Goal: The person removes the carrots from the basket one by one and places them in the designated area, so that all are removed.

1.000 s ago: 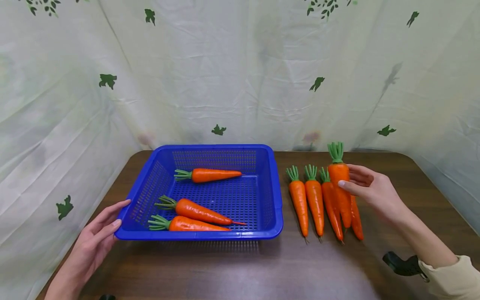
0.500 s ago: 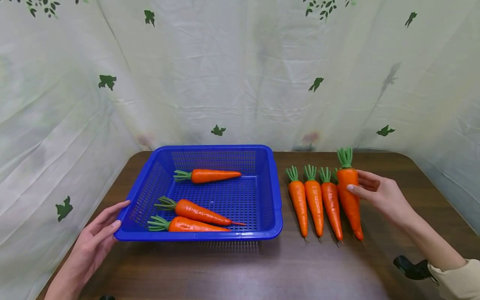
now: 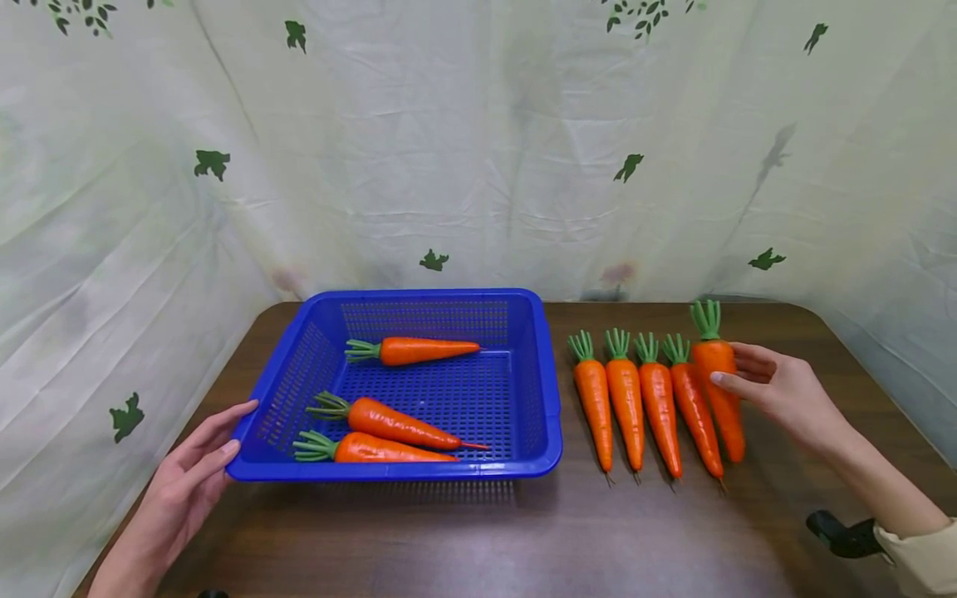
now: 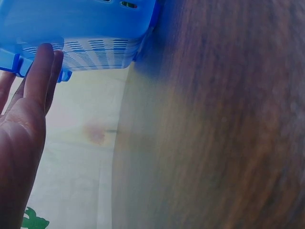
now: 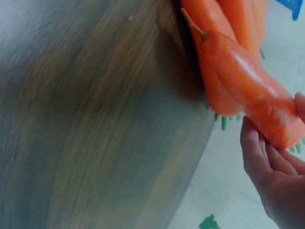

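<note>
My right hand (image 3: 792, 399) pinches an orange carrot (image 3: 727, 415) with green stems between thumb and fingers. In the right wrist view the held carrot (image 5: 252, 81) slants over the others, its thin tip free. It is at the right end of a row of several carrots (image 3: 658, 407) on the table. My left hand (image 3: 183, 477) touches the left rim of a blue plastic basket (image 3: 399, 470) with its thumb and fingertips. The left wrist view shows straight fingers (image 4: 40, 76) against the basket's outer side. Three carrots (image 3: 404, 422) lie inside the basket.
The brown wooden table (image 3: 568, 540) has a pale curtain (image 3: 478, 166) with green leaf shapes behind and beside it. A black device (image 3: 841, 534) is on the right wrist beside a beige sleeve (image 3: 920, 552).
My right hand has moved the held carrot rightward and slightly down, from over the row to its right end. Carrots it covered now show. The left hand and basket stay put.
</note>
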The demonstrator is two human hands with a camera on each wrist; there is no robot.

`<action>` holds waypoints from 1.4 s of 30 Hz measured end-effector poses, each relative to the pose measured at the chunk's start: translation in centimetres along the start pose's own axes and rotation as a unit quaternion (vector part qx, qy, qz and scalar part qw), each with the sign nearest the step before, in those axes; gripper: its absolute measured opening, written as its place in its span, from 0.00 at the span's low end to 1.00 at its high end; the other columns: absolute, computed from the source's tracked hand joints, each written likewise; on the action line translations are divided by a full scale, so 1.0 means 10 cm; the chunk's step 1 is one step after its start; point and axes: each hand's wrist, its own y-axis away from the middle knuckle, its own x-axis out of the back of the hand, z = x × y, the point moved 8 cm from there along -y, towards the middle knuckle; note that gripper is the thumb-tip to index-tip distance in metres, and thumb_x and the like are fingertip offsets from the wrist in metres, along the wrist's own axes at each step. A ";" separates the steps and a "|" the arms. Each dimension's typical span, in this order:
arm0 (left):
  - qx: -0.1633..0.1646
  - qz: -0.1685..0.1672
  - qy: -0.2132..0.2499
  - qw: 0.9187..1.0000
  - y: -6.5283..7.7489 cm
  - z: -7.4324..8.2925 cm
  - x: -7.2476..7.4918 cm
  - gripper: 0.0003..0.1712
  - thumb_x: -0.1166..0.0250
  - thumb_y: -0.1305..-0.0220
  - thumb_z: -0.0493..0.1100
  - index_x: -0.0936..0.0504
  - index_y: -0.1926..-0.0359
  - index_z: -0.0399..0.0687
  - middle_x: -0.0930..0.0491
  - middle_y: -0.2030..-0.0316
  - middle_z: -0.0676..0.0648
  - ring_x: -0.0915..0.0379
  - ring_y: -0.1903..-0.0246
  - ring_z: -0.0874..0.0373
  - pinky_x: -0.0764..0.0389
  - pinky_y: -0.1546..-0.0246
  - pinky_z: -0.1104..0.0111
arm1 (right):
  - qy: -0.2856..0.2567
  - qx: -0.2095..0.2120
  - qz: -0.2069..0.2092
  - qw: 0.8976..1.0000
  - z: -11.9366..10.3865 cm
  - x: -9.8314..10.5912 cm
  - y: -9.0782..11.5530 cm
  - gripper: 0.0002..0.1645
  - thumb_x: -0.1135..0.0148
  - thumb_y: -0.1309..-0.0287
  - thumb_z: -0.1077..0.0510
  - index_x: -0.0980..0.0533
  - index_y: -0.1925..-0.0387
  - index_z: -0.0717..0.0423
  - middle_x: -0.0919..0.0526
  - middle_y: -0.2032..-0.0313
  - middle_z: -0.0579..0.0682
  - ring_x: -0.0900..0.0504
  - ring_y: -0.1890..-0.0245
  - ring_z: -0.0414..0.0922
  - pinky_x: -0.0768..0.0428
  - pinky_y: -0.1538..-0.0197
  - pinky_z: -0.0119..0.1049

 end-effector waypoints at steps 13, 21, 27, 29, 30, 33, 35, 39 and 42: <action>0.002 -0.002 0.004 1.000 0.01 -0.01 0.00 0.28 0.61 0.23 0.31 0.42 0.25 0.45 0.32 0.35 0.52 0.26 0.43 0.58 0.21 0.50 0.66 | 0.049 -0.010 0.008 0.999 0.23 0.01 -0.03 0.47 0.37 0.36 0.41 0.38 0.35 0.76 0.29 0.43 0.77 0.27 0.44 0.70 0.22 0.52 0.59; 0.002 0.002 0.000 1.000 0.01 -0.01 0.00 0.28 0.61 0.23 0.31 0.42 0.25 0.45 0.33 0.35 0.51 0.26 0.43 0.58 0.21 0.50 0.66 | 0.058 -0.039 -0.012 0.997 0.33 -0.03 -0.08 0.50 0.38 0.37 0.38 0.38 0.36 0.78 0.29 0.44 0.78 0.24 0.49 0.68 0.20 0.55 0.56; 0.002 0.000 0.000 1.000 0.00 -0.01 0.00 0.28 0.61 0.23 0.31 0.42 0.25 0.45 0.33 0.35 0.51 0.26 0.42 0.58 0.21 0.50 0.66 | 0.075 -0.054 -0.036 0.995 0.40 -0.07 -0.11 0.50 0.37 0.38 0.37 0.37 0.38 0.79 0.27 0.46 0.78 0.23 0.51 0.67 0.20 0.56 0.56; 0.001 -0.002 0.001 1.000 0.00 -0.01 0.00 0.28 0.61 0.23 0.31 0.42 0.25 0.45 0.33 0.35 0.51 0.27 0.42 0.58 0.21 0.50 0.66 | 0.078 -0.058 -0.043 0.994 0.42 -0.08 -0.12 0.50 0.37 0.38 0.37 0.36 0.38 0.79 0.27 0.46 0.78 0.23 0.51 0.67 0.20 0.56 0.56; 0.002 -0.002 0.002 1.000 0.00 -0.01 0.00 0.28 0.61 0.23 0.31 0.42 0.25 0.45 0.33 0.35 0.51 0.27 0.42 0.58 0.21 0.50 0.66 | 0.078 -0.058 -0.046 0.994 0.43 -0.09 -0.12 0.50 0.37 0.38 0.37 0.36 0.38 0.79 0.27 0.46 0.78 0.23 0.51 0.67 0.20 0.56 0.56; 0.004 -0.001 0.003 1.000 0.00 -0.01 0.00 0.28 0.61 0.23 0.31 0.42 0.25 0.45 0.33 0.35 0.52 0.26 0.42 0.58 0.21 0.50 0.66 | 0.075 -0.060 -0.051 0.994 0.44 -0.10 -0.13 0.49 0.37 0.38 0.38 0.37 0.38 0.79 0.27 0.46 0.78 0.23 0.51 0.66 0.20 0.55 0.56; 0.007 0.001 0.004 1.000 0.00 -0.01 0.00 0.28 0.61 0.23 0.31 0.42 0.25 0.46 0.32 0.35 0.52 0.26 0.43 0.58 0.21 0.49 0.66 | 0.072 -0.059 -0.054 0.994 0.44 -0.11 -0.14 0.49 0.37 0.38 0.39 0.37 0.39 0.80 0.28 0.46 0.79 0.23 0.51 0.66 0.20 0.55 0.56; 0.010 0.006 0.004 1.000 0.00 -0.01 0.01 0.28 0.60 0.23 0.32 0.42 0.25 0.46 0.32 0.36 0.52 0.26 0.43 0.58 0.21 0.50 0.66 | 0.072 -0.058 -0.058 0.994 0.44 -0.13 -0.14 0.49 0.37 0.37 0.39 0.38 0.38 0.80 0.28 0.46 0.79 0.22 0.52 0.66 0.19 0.56 0.53; 0.015 0.010 0.002 1.000 0.00 -0.03 0.02 0.28 0.59 0.22 0.32 0.41 0.25 0.47 0.32 0.36 0.53 0.26 0.43 0.59 0.21 0.50 0.66 | 0.071 -0.057 -0.062 0.994 0.44 -0.14 -0.14 0.49 0.37 0.37 0.40 0.39 0.38 0.80 0.29 0.45 0.79 0.22 0.52 0.66 0.18 0.57 0.52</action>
